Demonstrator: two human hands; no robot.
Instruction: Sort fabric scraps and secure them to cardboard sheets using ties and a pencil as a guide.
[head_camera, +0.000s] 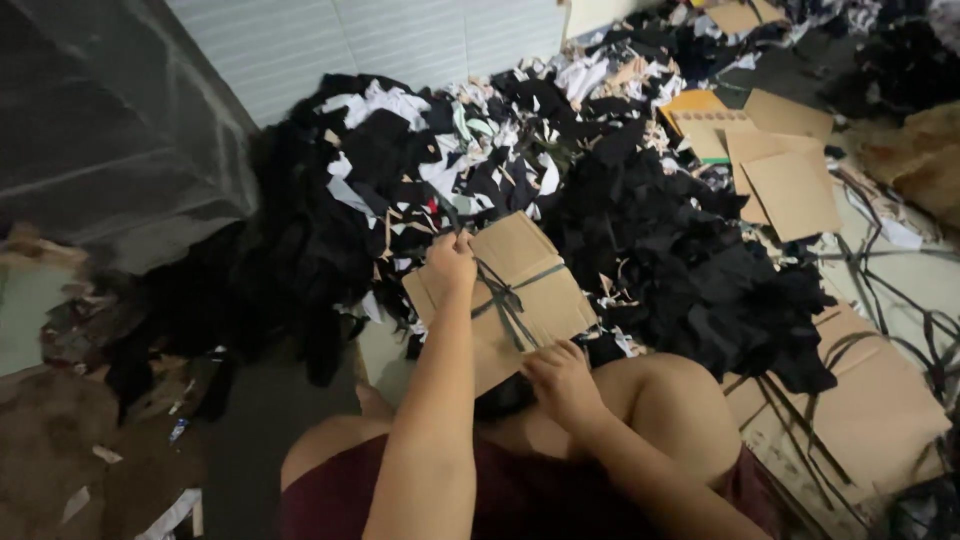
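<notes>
A flat stack of brown cardboard sheets (525, 270) rests on my lap, tied crosswise with a dark strip of cloth (505, 300). My left hand (450, 265) grips the far left edge of the stack, pinching the strip's end there. Fingers curled, my right hand (560, 378) holds the near edge of the stack beside the strip's lower end. The knot sits at the middle of the top sheet.
A large heap of black and white fabric scraps (480, 170) covers the floor ahead. More brown cardboard sheets (790, 175) lie at the right, and another with dark strips (860, 400) lies near my right knee. A dark sheeted wall (110, 120) stands at the left.
</notes>
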